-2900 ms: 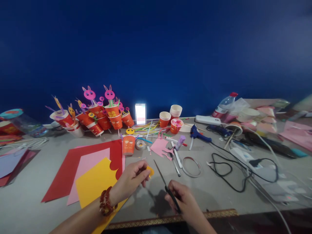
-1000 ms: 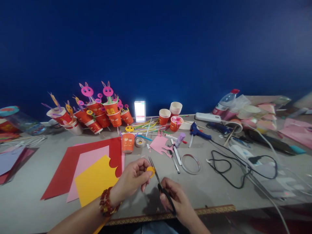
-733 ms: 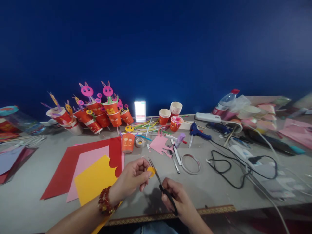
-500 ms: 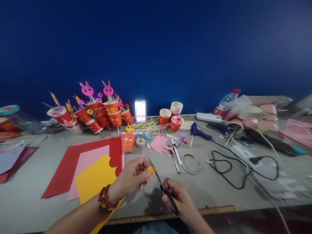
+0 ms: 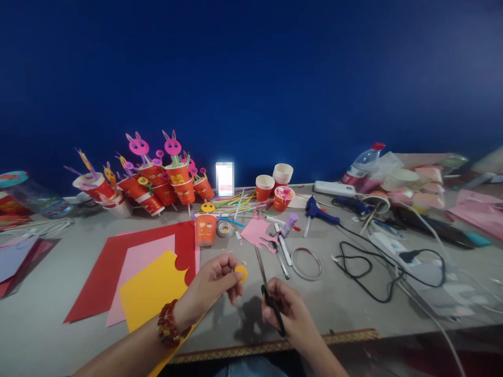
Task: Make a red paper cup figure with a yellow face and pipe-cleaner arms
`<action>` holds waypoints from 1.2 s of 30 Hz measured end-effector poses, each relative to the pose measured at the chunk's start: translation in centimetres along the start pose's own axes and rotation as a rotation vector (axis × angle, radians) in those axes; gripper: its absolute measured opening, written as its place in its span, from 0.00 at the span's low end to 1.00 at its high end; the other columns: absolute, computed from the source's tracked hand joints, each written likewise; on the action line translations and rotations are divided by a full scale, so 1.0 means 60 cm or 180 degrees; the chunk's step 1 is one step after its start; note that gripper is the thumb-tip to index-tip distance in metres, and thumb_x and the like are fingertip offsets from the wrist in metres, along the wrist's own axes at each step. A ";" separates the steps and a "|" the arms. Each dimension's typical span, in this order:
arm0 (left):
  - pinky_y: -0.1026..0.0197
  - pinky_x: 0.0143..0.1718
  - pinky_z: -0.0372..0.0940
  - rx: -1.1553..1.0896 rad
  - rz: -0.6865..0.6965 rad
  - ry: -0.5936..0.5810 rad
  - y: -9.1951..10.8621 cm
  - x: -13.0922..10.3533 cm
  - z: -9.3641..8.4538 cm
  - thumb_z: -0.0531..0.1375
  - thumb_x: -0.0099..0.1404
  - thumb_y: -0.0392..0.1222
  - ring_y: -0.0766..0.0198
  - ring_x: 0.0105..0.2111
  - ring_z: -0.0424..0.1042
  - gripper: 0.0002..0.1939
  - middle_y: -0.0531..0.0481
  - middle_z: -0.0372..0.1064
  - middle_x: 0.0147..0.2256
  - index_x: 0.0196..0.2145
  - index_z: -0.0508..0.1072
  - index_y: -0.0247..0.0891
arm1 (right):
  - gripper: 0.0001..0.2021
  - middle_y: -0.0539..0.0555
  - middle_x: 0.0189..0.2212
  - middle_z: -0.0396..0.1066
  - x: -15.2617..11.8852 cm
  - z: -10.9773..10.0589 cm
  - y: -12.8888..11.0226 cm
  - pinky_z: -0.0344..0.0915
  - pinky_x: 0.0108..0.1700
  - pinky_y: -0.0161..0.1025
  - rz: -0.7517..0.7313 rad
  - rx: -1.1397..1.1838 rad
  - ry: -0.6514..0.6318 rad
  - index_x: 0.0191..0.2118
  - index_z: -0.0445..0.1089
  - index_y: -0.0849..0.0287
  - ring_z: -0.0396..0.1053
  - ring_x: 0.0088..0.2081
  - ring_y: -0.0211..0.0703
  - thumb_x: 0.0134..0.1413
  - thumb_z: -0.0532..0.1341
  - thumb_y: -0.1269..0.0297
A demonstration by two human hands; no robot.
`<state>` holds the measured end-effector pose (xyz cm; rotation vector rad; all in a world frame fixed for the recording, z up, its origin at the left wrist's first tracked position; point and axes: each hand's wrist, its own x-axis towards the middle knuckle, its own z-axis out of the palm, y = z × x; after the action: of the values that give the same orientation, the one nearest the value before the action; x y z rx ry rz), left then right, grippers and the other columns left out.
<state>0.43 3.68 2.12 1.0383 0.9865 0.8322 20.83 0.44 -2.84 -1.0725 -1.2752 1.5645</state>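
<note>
Between the thumb and fingers of my left hand (image 5: 220,277) is a small round yellow paper piece (image 5: 241,273). My right hand (image 5: 287,309) grips black-handled scissors (image 5: 269,298), their blades pointing up and away, apart from the paper. A tiny yellow scrap (image 5: 244,263) shows just beyond the piece. Under and beside my left forearm lies a yellow paper sheet (image 5: 153,288) with scalloped cuts along its right edge. Beneath it are a pink sheet (image 5: 123,283) and a red sheet (image 5: 94,277).
Decorated red paper cups (image 5: 183,191) stand at the back left, and one cup (image 5: 205,230) stands nearer. A tape roll (image 5: 225,229), pink paper scraps (image 5: 255,230) and a marker (image 5: 285,251) lie mid-table. A blue glue gun (image 5: 320,212) with its black cord (image 5: 356,272) lies right.
The scissors have moved right, away from the yellow piece, and their blades now look closer together. A tiny yellow scrap has appeared near the piece. My left hand still pinches the piece.
</note>
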 end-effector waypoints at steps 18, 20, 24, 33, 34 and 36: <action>0.64 0.32 0.58 0.0008 0.0154 0.0135 -0.011 -0.008 0.022 0.66 0.56 0.42 0.67 0.27 0.62 0.09 0.56 0.64 0.26 0.26 0.69 0.37 | 0.17 0.45 0.25 0.70 0.036 0.055 -0.032 0.61 0.27 0.30 -0.0405 0.0481 0.0916 0.31 0.67 0.57 0.64 0.25 0.34 0.38 0.75 0.66; 0.64 0.29 0.55 0.0016 0.0135 0.0148 -0.010 -0.008 0.022 0.65 0.57 0.45 0.69 0.24 0.59 0.11 0.57 0.62 0.23 0.26 0.68 0.37 | 0.18 0.45 0.24 0.68 0.039 0.053 -0.035 0.60 0.25 0.30 -0.0408 0.0445 0.0859 0.30 0.66 0.57 0.63 0.24 0.34 0.37 0.75 0.64; 0.66 0.24 0.51 -0.0551 -0.0116 0.0148 -0.013 -0.009 0.021 0.69 0.55 0.44 0.72 0.20 0.56 0.13 0.58 0.62 0.21 0.27 0.67 0.37 | 0.19 0.46 0.26 0.69 0.036 0.051 -0.030 0.59 0.23 0.29 -0.0343 0.0553 0.0824 0.34 0.66 0.57 0.62 0.24 0.34 0.42 0.74 0.57; 0.66 0.31 0.64 -0.1894 -0.0224 0.0548 -0.009 -0.009 0.023 0.73 0.52 0.38 0.70 0.25 0.67 0.15 0.56 0.68 0.26 0.29 0.69 0.37 | 0.26 0.41 0.19 0.59 -0.008 0.059 0.014 0.50 0.17 0.28 0.0025 0.0571 -0.0289 0.30 0.56 0.55 0.51 0.15 0.28 0.50 0.67 0.39; 0.66 0.31 0.64 -0.1853 -0.0197 0.0587 -0.008 -0.009 0.024 0.73 0.52 0.39 0.70 0.26 0.68 0.15 0.55 0.69 0.27 0.28 0.69 0.37 | 0.27 0.41 0.19 0.58 -0.010 0.061 0.016 0.51 0.18 0.28 0.0001 0.0543 -0.0265 0.30 0.56 0.55 0.52 0.16 0.28 0.49 0.67 0.38; 0.66 0.32 0.65 -0.1752 -0.0114 0.0622 -0.007 -0.011 0.028 0.73 0.52 0.40 0.70 0.27 0.69 0.14 0.55 0.70 0.28 0.28 0.70 0.37 | 0.28 0.41 0.21 0.55 -0.010 0.063 0.017 0.53 0.20 0.29 -0.0022 0.0467 -0.0225 0.29 0.56 0.55 0.55 0.18 0.29 0.47 0.68 0.37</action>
<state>1.79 2.46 2.20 0.4730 0.8631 1.1113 17.31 -1.31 -3.32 -0.9270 -1.1892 1.6759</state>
